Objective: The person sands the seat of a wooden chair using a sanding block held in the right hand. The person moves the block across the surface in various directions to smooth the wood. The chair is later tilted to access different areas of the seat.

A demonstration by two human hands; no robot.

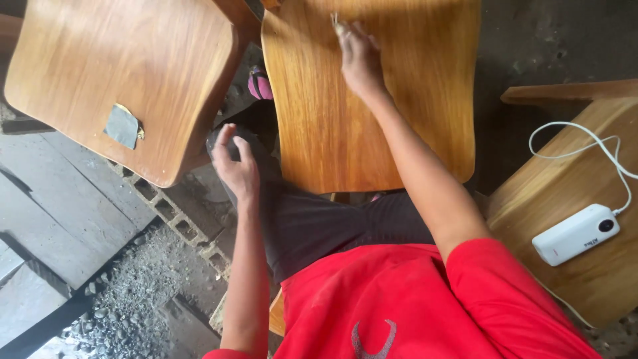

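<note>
While my right hand (pixel 359 56) presses a small scrap, too small to make out, pinched in its fingertips against the wooden seat panel (pixel 372 100) on my lap, my left hand (pixel 236 166) rests loosely curled on my dark-trousered knee just beside the panel's left edge, holding nothing. I count three wooden pieces: this panel, a second panel (pixel 119 73) left of it carrying one grey sandpaper square (pixel 123 126), and a third wooden piece (pixel 571 199) right of it bearing one white power bank (pixel 575 234) with its cable (pixel 598 146). Bare panel lies open below my right hand.
</note>
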